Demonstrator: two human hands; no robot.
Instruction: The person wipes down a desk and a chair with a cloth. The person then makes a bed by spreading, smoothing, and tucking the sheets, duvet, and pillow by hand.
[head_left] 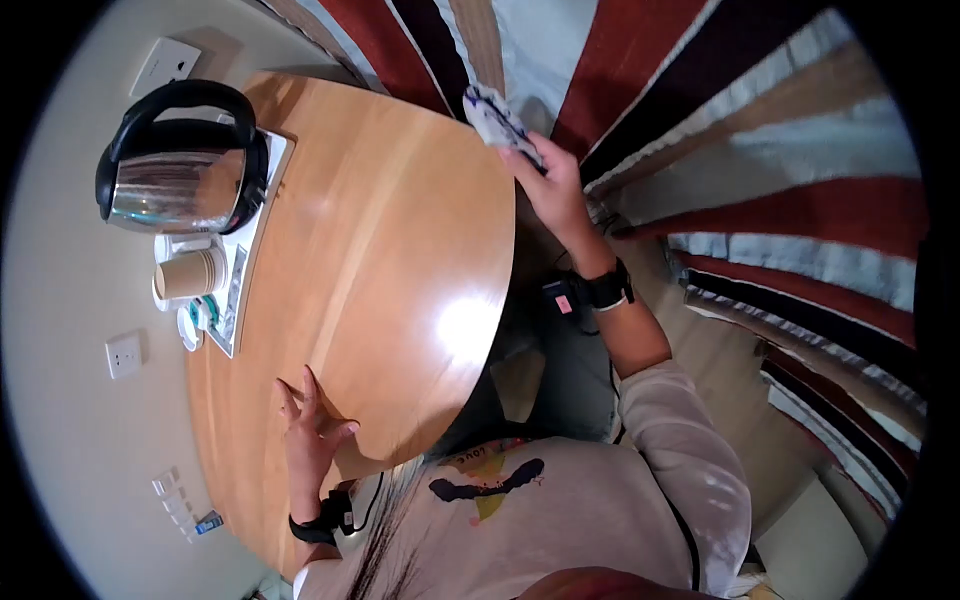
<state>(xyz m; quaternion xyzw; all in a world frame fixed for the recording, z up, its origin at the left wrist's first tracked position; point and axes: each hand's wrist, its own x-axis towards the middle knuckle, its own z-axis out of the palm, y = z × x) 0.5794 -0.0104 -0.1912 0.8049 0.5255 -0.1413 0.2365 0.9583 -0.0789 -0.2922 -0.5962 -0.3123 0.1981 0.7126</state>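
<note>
My right hand (550, 185) is closed around a bunched white cloth (497, 120) with dark purple-blue markings. It holds the cloth up at the far right edge of the wooden table (390, 230), in front of the striped curtain. My left hand (312, 425) is over the near left part of the tabletop, its fingers apart and nothing in them. Whether its fingertips touch the wood I cannot tell. Both wrists wear black bands.
An electric kettle (180, 165) stands on a white tray (262, 215) against the wall, beside stacked paper cups (190, 274) and small packets. A wall socket (124, 355) is on the left. The striped curtain (640, 80) hangs along the table's far and right sides.
</note>
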